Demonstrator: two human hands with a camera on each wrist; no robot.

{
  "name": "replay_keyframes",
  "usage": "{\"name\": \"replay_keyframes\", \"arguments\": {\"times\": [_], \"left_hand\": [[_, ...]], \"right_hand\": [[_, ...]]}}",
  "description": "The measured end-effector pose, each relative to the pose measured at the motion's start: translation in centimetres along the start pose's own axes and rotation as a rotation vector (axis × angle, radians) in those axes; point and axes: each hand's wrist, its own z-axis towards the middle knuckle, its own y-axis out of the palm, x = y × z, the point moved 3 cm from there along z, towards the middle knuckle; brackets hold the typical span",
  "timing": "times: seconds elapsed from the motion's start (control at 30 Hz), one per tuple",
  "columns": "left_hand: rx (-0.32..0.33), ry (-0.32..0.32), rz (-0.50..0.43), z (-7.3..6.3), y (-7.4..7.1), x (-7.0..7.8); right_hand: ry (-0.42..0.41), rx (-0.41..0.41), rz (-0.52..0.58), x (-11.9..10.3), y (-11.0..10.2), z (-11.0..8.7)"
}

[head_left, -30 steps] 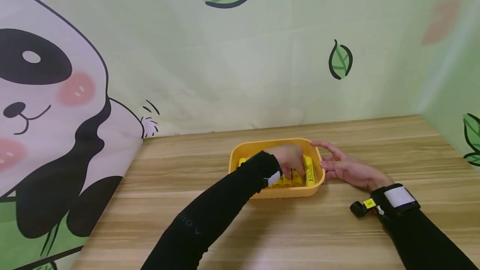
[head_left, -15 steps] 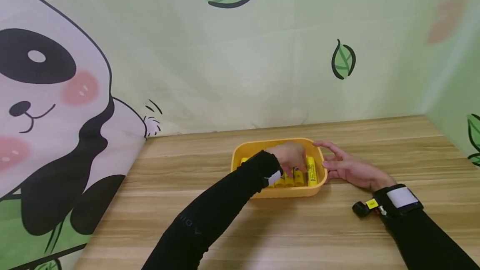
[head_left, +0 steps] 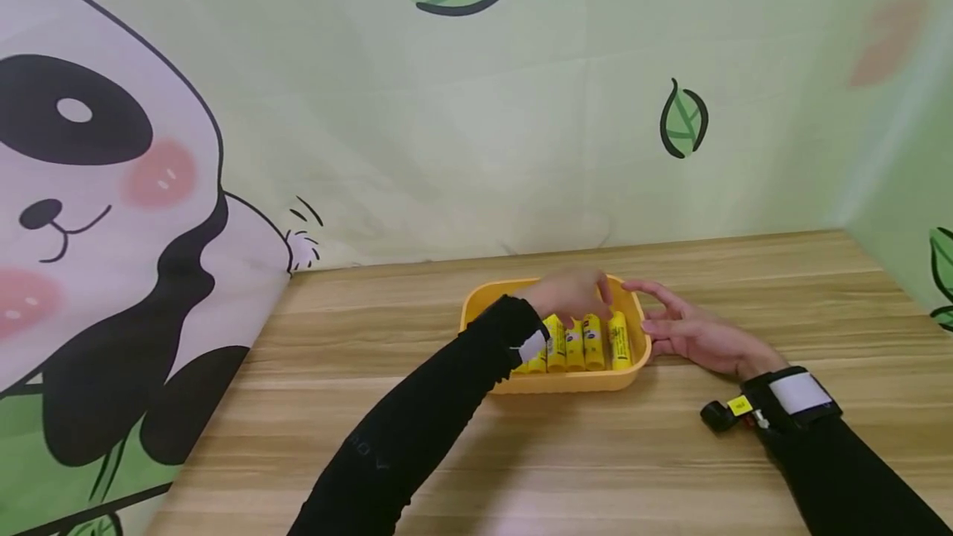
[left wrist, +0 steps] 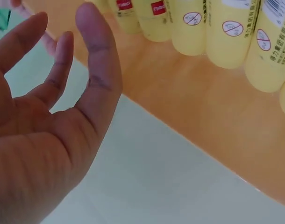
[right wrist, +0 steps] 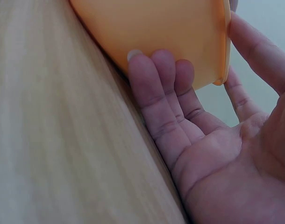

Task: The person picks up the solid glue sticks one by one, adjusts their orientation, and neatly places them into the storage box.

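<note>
An orange plastic bin (head_left: 566,385) stands on the wooden table. Inside it several yellow tubes with printed labels (head_left: 592,343), which look like glue sticks, lie side by side in a row, with a gap before the rightmost one. My left hand (head_left: 569,292) is above the bin, its fingers loosely bent and holding nothing. In the left wrist view its raised thumb (left wrist: 103,60) is apart from the tubes. The left hand and sleeve hide the bin's left part. My right hand (head_left: 700,335) rests against the bin's right side, fingertips (right wrist: 145,79) on the outer wall, another finger at the rim.
Behind the wooden table (head_left: 357,313) rises a pale green backdrop (head_left: 521,147) with printed leaves and a panda. A second backdrop panel (head_left: 908,189) borders the table on the right. A small black camera (head_left: 718,416) sticks out from my right wrist.
My left hand has lifted off the tubes and moved slightly left, its fingers loosening, so more of the row shows. My right hand stays at the bin's side.
</note>
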Motion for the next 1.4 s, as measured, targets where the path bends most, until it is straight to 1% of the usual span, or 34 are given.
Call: {"name": "replay_keyframes", "arguments": {"times": [0.07, 0.13, 0.3, 0.47, 0.67, 0.9, 1.0, 1.2, 1.33, 1.4], "left_hand": [[0.020, 0.029, -0.015, -0.1, -0.3, -0.2], [0.029, 0.057, -0.052, -0.1, -0.6, -0.5], [0.056, 0.118, -0.190, -0.2, -1.1, -1.4], [0.130, 0.183, -0.302, -0.4, -1.8, -2.0], [0.184, 0.238, -0.415, -0.9, -2.2, -2.4], [0.307, 0.285, -0.510, -1.3, -2.6, -3.5], [0.350, 0.311, -0.548, -2.0, -3.1, -3.9], [0.456, 0.358, -0.642, -4.0, -4.4, -4.7], [0.496, 0.376, -0.678, -5.0, -4.8, -5.1], [0.512, 0.387, -0.695, -5.3, -4.9, -5.2]], "right_hand": [[-0.004, -0.007, 0.001, 0.0, -0.1, 0.0], [-0.004, -0.010, 0.003, 0.0, -0.2, 0.1], [0.003, -0.004, -0.004, 0.0, -0.5, 0.0], [0.021, 0.010, -0.020, 0.0, -0.8, -0.4], [0.023, 0.017, -0.026, 0.2, -1.1, -1.0], [0.015, 0.018, -0.029, 0.4, -1.4, -1.3], [0.016, 0.022, -0.023, 0.3, -1.4, -1.3], [0.027, 0.022, -0.006, -0.2, -1.1, -1.1], [0.034, 0.023, -0.011, -0.3, -1.1, -0.7], [0.030, 0.021, -0.011, -0.3, -1.2, -0.6]]}}
